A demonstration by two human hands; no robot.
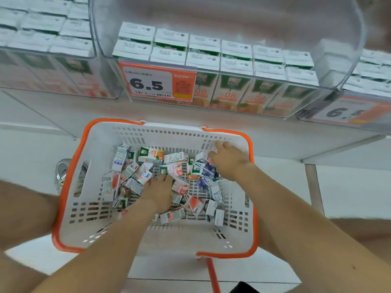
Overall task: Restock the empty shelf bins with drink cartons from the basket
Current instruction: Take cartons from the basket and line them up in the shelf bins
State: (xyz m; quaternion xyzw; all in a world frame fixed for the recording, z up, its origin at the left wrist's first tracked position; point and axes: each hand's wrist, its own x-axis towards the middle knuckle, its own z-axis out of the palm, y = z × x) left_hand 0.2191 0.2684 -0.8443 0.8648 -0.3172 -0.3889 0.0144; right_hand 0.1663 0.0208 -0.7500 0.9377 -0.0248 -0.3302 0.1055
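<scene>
The left hand [160, 188] and right hand [229, 160] reach into the basket [99, 144], with loose cartons [151, 155] heaped all round the fingers [221, 144]. I cannot tell whether either hand grips one. Beyond the fingers, the middle bin [355, 39] holds two front rows and looks bare behind, so much restocking likely remains.

The basket [101, 225] was of matt white plastic, pierced with slots, and its rim [69, 176] was of smooth orange plastic. The drink cartons [150, 155] were of printed, lightly glossy paperboard. The shelf bins [338, 49] were of clear glossy plastic. The price label [156, 82] looked like printed paper.
</scene>
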